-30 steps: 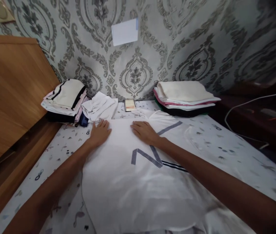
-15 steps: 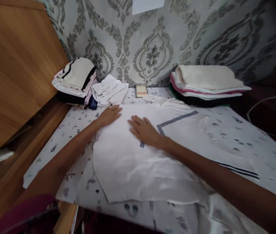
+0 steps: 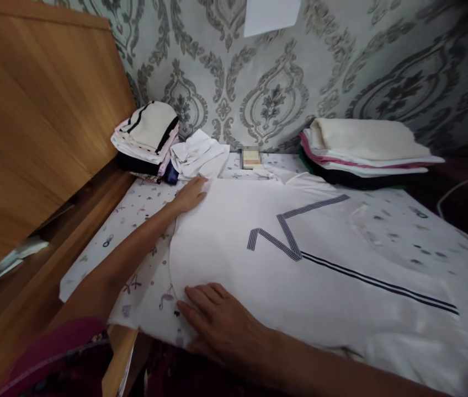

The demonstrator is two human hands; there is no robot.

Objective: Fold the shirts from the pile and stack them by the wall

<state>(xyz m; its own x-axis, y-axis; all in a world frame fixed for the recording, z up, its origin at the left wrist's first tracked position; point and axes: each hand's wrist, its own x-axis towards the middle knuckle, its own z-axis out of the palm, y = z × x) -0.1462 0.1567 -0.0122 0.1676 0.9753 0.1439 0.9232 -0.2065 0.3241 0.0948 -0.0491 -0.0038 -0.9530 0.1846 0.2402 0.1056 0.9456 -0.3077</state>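
Note:
A white T-shirt lies spread flat, with a zigzag of dark striped trim and a double dark line across its front. My left hand rests on its far left corner, fingers outstretched on the cloth. At the near left corner, my right hand lies over the hem with its fingers extended toward the left. The thumb of the right hand is partly hidden beneath it. Some creases show in the shirt toward the near right.
A patterned white sheet covers the surface under the shirt. Folded clothes are piled at the back left, beside a crumpled white cloth. Another folded stack stands at the back right. A wooden panel rises on the left.
My right hand has moved from the middle of the shirt toward me, to the near left corner, uncovering the striped trim. My left hand stays at the far corner. The view has shifted slightly.

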